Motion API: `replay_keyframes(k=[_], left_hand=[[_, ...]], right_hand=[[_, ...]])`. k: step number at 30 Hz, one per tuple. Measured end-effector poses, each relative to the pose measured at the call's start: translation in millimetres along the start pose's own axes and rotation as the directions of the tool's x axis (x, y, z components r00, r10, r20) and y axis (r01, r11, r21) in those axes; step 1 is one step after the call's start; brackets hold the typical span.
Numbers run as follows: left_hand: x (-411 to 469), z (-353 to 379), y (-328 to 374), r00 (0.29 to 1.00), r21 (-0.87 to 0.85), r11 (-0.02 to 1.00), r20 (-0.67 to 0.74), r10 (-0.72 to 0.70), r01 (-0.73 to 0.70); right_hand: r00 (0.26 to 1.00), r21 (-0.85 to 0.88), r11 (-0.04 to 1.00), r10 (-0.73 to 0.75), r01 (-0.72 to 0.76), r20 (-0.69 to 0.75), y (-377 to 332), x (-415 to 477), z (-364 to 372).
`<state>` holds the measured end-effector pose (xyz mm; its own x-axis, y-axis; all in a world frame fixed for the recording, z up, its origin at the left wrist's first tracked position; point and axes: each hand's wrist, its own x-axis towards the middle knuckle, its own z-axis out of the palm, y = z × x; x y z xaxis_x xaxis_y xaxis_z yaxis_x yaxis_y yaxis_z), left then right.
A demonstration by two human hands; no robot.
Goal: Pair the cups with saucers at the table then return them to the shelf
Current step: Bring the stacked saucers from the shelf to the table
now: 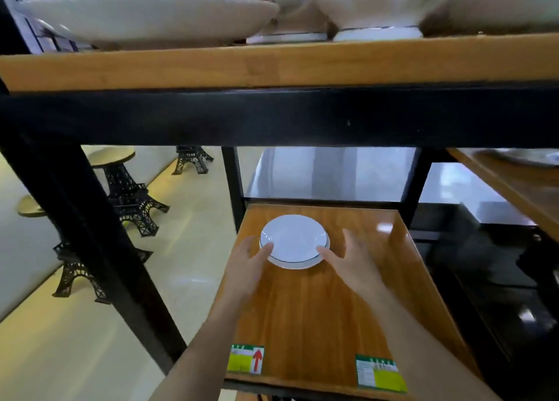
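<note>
A small stack of white saucers (293,241) with a thin dark rim line rests on the lower wooden shelf (305,310). My left hand (248,267) touches the stack's left edge with its fingertips, fingers spread. My right hand (348,255) touches the right edge, fingers apart as well. Both hands flank the stack; I cannot tell if it is lifted off the shelf. No cups are in sight on this shelf.
The upper wooden shelf (272,67) holds large white bowls (145,16) and floral dishes close overhead. A black metal frame post (90,234) runs down the left. Another shelf with a plate (526,158) is at right. Black tower-shaped stools (130,195) stand on the floor at left.
</note>
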<state>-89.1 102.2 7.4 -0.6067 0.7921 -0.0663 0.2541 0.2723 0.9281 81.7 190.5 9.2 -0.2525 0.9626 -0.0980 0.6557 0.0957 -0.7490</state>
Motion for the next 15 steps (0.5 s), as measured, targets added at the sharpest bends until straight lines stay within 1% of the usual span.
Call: replay_keyframes(k=[3, 5, 7, 10, 12, 15], left_hand=[[25.4, -1.4, -4.5, 0.981, -0.148, 0.970, 0.048, -0.186, 0.191], [40.1, -2.8, -4.8, 0.965, -0.252, 0.932, 0.103, -0.243, 0.262], [49.5, -1.8, -3.2, 0.951, -0.321, 0.897, 0.162, -0.265, 0.305], [56.5, 2.9, -0.6, 0.942, -0.333, 0.888, 0.218, -0.255, 0.318], [59.9, 5.5, -0.2, 0.938, -0.331, 0.883, 0.219, -0.270, 0.332], [63.7, 7.6, -0.5, 0.931, -0.268, 0.896, 0.194, -0.309, 0.353]], right_hand=[[0.988, 0.197, 0.969, 0.147, -0.152, 0.036, -7.3, 16.0, 8.1], [0.976, 0.243, 0.945, 0.213, -0.218, 0.045, -10.4, 24.1, 13.2], [0.964, 0.259, 0.929, 0.260, -0.263, 0.046, -12.4, 32.0, 17.4], [0.951, 0.316, 0.898, 0.303, -0.307, 0.060, -15.8, 42.6, 20.9], [0.947, 0.350, 0.881, 0.307, -0.319, 0.091, -18.6, 46.8, 23.5], [0.948, 0.260, 0.912, 0.309, -0.318, 0.077, -17.3, 47.9, 29.0]])
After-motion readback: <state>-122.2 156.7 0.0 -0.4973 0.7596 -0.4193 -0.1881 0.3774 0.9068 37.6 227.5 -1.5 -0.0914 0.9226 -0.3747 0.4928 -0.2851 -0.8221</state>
